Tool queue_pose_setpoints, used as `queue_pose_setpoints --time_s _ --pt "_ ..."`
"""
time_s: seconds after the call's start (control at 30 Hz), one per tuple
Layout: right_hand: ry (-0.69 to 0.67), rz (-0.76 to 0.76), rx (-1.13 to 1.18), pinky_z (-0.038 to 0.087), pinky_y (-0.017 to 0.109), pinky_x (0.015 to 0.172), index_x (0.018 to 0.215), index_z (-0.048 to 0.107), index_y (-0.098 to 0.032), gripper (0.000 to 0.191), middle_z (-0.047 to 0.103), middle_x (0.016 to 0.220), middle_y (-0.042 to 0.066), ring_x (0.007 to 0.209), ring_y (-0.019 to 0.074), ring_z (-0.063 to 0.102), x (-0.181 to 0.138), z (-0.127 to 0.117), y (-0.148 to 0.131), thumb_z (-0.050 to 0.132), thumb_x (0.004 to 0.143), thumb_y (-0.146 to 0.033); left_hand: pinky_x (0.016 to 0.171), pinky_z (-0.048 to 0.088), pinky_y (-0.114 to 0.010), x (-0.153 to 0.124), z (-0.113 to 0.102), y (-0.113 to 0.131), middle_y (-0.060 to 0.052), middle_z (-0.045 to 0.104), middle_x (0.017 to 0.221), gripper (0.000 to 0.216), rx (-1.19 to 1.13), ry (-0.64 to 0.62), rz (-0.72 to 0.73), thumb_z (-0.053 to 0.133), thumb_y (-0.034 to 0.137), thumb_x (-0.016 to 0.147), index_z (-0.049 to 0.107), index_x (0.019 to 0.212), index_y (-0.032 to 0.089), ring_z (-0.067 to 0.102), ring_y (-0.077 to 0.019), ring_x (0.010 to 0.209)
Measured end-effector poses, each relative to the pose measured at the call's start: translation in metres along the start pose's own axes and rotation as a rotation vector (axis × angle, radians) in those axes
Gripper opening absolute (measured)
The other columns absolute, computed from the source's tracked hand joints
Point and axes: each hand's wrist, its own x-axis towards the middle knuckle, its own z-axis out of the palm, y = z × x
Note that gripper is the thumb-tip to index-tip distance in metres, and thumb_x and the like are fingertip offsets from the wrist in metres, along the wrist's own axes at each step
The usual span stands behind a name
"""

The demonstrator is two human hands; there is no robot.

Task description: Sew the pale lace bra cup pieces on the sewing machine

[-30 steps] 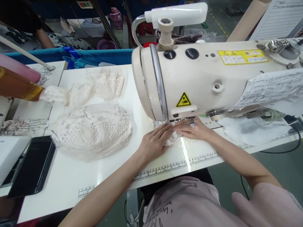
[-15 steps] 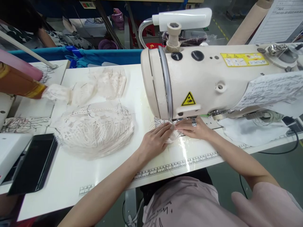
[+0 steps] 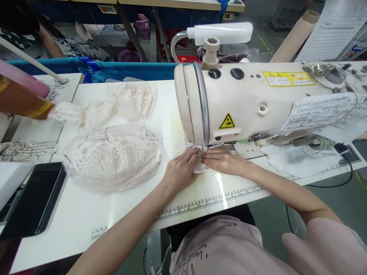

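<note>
Clock directions are taken from the lace, twelve pointing away from the wearer. The lace lies on the table, partly under the near side of the sewing machine, with both hands on it.

The left hand, at nine o'clock, is palm down, fingers together and slightly bent, fingertips on the lace. The right hand, at three, lies flatter, fingers extended and together, tips on the lace's right edge. Thumbs are largely hidden; whether either hand pinches the fabric cannot be determined.

The machine head stands from twelve to two o'clock; a yellow warning triangle is on its near face. A lace bundle rests at nine, well apart from the left hand. Beyond it, towards half past eight, is a black phone. White cloth lies at three, past the right hand. Ruler markings run along the table edge at six.
</note>
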Motion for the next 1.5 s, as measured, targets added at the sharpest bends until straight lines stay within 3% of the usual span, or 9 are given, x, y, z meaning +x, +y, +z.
queue_pose_setpoints --time_s 0.23,0.5,0.73,0.9,1.03,1.2,1.33,1.5 --pt "0.010 0.058 0.050 0.056 0.033 0.094 0.115 0.069 -0.026 0.029 0.074 0.113 0.002 0.113 0.0161 0.065 0.004 0.004 -0.001 0.050 0.096 -0.016 0.093 0.058 -0.033 0.000 0.004 -0.004 -0.013 0.069 0.120 0.034 0.032 0.040 -0.040 0.052 0.003 0.071 0.063 0.102 0.014 0.067 -0.0245 0.110" --pt "0.066 0.120 0.033 0.055 0.033 0.095 0.111 0.070 -0.025 0.026 0.074 0.114 0.002 0.111 0.0155 0.066 0.001 0.006 -0.001 0.050 0.097 -0.016 0.089 0.059 -0.033 0.002 0.005 -0.005 -0.012 0.069 0.118 0.036 0.012 0.002 -0.081 0.053 0.004 0.067 0.061 0.100 0.016 0.067 -0.0254 0.109" --pt "0.165 0.059 -0.146 0.057 0.028 0.071 0.097 0.072 -0.021 0.028 0.076 0.105 -0.002 0.092 0.0131 0.072 0.007 -0.009 -0.003 0.046 0.097 -0.012 0.088 0.059 -0.036 0.003 0.004 -0.002 -0.012 0.069 0.119 0.039 0.037 -0.045 -0.126 0.055 0.008 0.071 0.060 0.108 0.016 0.068 -0.0264 0.107" --pt "0.111 0.141 -0.186 0.056 0.031 0.074 0.101 0.073 -0.023 0.025 0.075 0.111 0.001 0.095 0.0159 0.071 0.004 -0.012 -0.004 0.050 0.096 -0.015 0.098 0.055 -0.040 0.004 0.004 -0.001 -0.009 0.069 0.122 0.045 0.029 -0.025 -0.059 0.053 0.012 0.080 0.059 0.124 0.016 0.064 -0.0262 0.116" --pt "0.059 0.188 -0.125 0.056 0.032 0.080 0.110 0.071 -0.025 0.026 0.073 0.116 0.000 0.104 0.0179 0.068 -0.003 -0.008 0.001 0.050 0.097 -0.019 0.098 0.056 -0.043 0.005 0.004 0.000 -0.008 0.067 0.125 0.043 0.005 -0.044 -0.047 0.053 0.018 0.085 0.061 0.128 0.017 0.060 -0.0275 0.121" --pt "0.016 0.237 -0.231 0.056 0.035 0.073 0.118 0.068 -0.030 0.032 0.073 0.114 -0.001 0.093 0.0198 0.069 -0.008 -0.003 0.004 0.044 0.099 -0.023 0.101 0.054 -0.044 0.006 0.006 0.002 -0.008 0.067 0.125 0.040 0.039 -0.035 -0.004 0.051 0.017 0.087 0.063 0.125 0.015 0.061 -0.0269 0.121" --pt "0.038 0.253 -0.313 0.055 0.035 0.069 0.112 0.070 -0.029 0.030 0.074 0.104 -0.001 0.087 0.0199 0.068 -0.010 -0.002 0.004 0.044 0.098 -0.026 0.101 0.054 -0.045 0.007 0.008 0.002 -0.010 0.067 0.126 0.038 0.079 -0.020 0.036 0.051 0.018 0.088 0.064 0.124 0.013 0.062 -0.0272 0.119" --pt "0.044 0.279 -0.305 0.053 0.033 0.067 0.119 0.067 -0.031 0.030 0.071 0.113 0.003 0.090 0.0209 0.065 -0.014 0.002 0.007 0.047 0.098 -0.028 0.101 0.053 -0.050 0.006 0.010 0.002 -0.012 0.066 0.127 0.041 0.039 -0.046 0.009 0.052 0.023 0.090 0.061 0.129 0.014 0.060 -0.0297 0.121"
